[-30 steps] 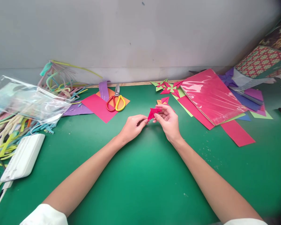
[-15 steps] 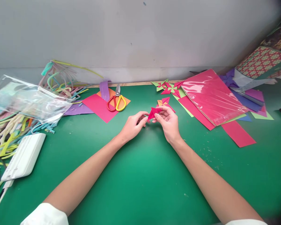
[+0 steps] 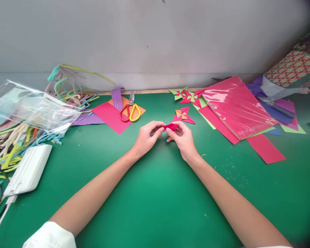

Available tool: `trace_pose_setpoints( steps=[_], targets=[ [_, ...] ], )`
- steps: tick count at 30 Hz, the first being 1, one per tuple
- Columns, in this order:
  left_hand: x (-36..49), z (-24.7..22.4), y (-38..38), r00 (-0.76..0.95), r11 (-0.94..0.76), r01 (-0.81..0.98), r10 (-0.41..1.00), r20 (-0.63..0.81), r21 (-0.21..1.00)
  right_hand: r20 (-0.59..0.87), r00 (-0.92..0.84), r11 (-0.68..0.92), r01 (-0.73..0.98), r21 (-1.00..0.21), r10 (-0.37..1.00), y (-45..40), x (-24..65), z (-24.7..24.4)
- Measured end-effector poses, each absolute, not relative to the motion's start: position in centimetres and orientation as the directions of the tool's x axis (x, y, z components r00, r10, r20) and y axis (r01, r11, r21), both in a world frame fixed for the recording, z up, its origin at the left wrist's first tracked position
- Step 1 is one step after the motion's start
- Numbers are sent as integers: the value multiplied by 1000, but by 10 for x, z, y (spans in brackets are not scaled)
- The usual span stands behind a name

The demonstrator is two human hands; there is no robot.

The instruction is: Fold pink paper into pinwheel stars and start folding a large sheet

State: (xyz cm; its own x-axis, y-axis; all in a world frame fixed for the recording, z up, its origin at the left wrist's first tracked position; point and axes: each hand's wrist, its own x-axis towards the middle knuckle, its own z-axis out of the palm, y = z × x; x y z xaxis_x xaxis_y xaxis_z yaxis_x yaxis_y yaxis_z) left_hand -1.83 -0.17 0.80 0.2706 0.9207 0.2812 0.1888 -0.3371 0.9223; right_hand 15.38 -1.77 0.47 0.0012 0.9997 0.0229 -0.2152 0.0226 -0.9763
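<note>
A small folded piece of red paper (image 3: 171,126) is held between my two hands over the middle of the green table. My left hand (image 3: 149,137) pinches its left end between thumb and fingers. At the other end, my right hand (image 3: 182,138) grips it with thumb and fingertips, which hide part of the folds. Just behind the right hand lies a red and orange folded paper star (image 3: 182,115). Farther back are red and green folded paper stars (image 3: 188,96).
Red-and-yellow-handled scissors (image 3: 130,112) lie on coloured paper sheets (image 3: 113,119) at left. Pipe cleaners (image 3: 12,148), a clear plastic bag (image 3: 38,106) and a white power bank (image 3: 28,170) crowd the far left. A wrapped red paper pack (image 3: 239,106) sits at right over loose strips.
The red folded paper has tilted flatter between my fingers and shows less of its pointed face. My right hand has shifted slightly left and down, exposing more of the orange-red star.
</note>
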Motion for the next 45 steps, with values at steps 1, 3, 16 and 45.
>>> trace_pose_setpoints(
  steps=[1, 3, 16, 45],
  targets=[
    [-18, 8, -2, 267, -336, 187, 922, 281, 923, 37, -2, 36, -183, -982, 999, -17, 155, 4],
    [-18, 8, -2, 259, -327, 177, 925, 277, 928, 65, 13, 66, -124, -990, 998, -15, 158, 4],
    [-17, 6, 0, 255, -279, 93, 935, 248, 956, 109, -72, 104, -77, -992, 991, -6, 172, 0],
    [-17, 8, 0, 184, -283, 193, 951, 249, 939, -68, -55, -79, -228, -970, 996, -14, 159, 2]
  ],
)
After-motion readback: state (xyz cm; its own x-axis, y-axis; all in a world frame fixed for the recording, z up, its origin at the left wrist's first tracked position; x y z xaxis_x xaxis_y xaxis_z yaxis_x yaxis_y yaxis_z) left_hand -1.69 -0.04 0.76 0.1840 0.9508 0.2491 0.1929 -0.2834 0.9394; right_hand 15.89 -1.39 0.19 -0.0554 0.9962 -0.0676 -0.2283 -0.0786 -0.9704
